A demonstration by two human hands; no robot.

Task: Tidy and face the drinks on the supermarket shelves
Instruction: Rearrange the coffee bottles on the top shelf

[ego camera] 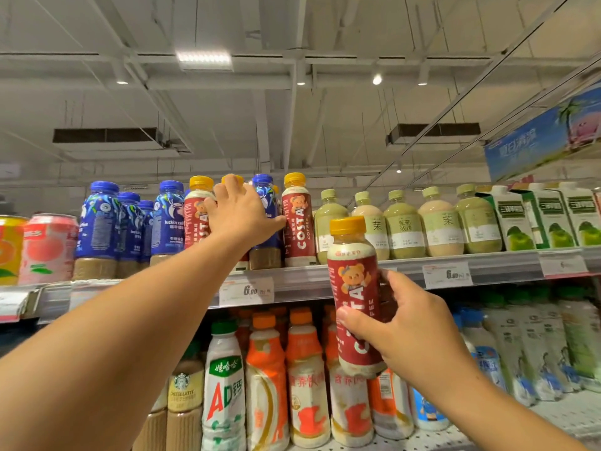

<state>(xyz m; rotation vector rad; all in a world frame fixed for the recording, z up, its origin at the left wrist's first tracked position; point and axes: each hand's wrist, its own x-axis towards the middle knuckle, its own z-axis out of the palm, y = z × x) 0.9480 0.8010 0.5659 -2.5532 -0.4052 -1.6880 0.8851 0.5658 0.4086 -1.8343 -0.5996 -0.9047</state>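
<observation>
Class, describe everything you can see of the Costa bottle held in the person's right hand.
The Costa bottle looks like clear plastic with a yellow-orange screw cap, a dark red wrap label carrying a cartoon bear and white COSTA lettering, and pale milky coffee showing at shoulder and base. It is capped, roughly upright and slightly tilted, held in the air in front of the upper shelf edge. The right hand grips its lower half; nothing else touches it.

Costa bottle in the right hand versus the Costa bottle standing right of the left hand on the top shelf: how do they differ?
The held Costa bottle is off the shelf, gripped by the right hand; the shelved Costa bottle stands untouched on the top shelf. The held one tilts slightly; the shelved one is upright. Fingers cover part of the held label; the shelved label reads fully. Both have yellow caps and red bear labels.
</observation>
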